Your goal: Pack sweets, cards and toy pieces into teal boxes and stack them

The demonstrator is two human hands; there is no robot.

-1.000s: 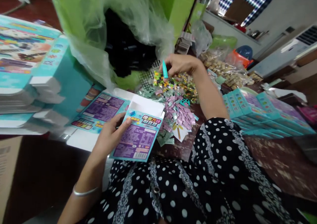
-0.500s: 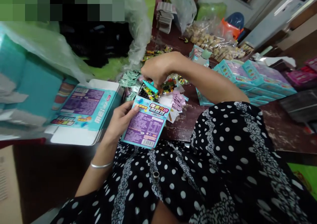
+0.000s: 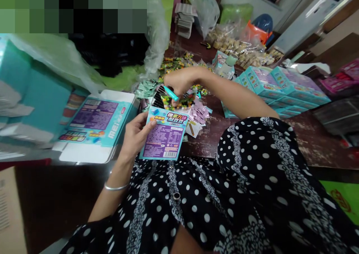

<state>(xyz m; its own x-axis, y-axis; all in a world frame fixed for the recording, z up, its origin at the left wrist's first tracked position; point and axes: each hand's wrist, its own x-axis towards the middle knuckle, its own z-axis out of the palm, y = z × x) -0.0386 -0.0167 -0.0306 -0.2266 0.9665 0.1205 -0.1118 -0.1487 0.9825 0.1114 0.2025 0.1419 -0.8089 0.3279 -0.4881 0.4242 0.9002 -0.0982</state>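
My left hand (image 3: 136,132) grips a small teal and purple printed box (image 3: 164,136) by its left side, thumb across the front. The box's printed panel with the barcode faces me. Just beyond its top edge, my right hand (image 3: 179,82) is bent down with its fingers closed around a teal pen-shaped tool (image 3: 171,94). Below those fingers is a clear packet of colourful small pieces (image 3: 179,103); whether the fingers also pinch it I cannot tell. A black ridged piece (image 3: 159,97) shows beside the packet, partly hidden by the box.
Green sachets (image 3: 147,88) and purple sachets (image 3: 199,112) lie around the hands. Flattened teal cartons (image 3: 95,123) are stacked at left. Closed boxes (image 3: 280,83) stand in rows at right. Behind are a small bottle (image 3: 229,65) and bagged beige pieces (image 3: 241,46).
The box in my left hand has turned slightly more upright and moved a little left. My right hand, still with the teal tool, has shifted slightly to the right.
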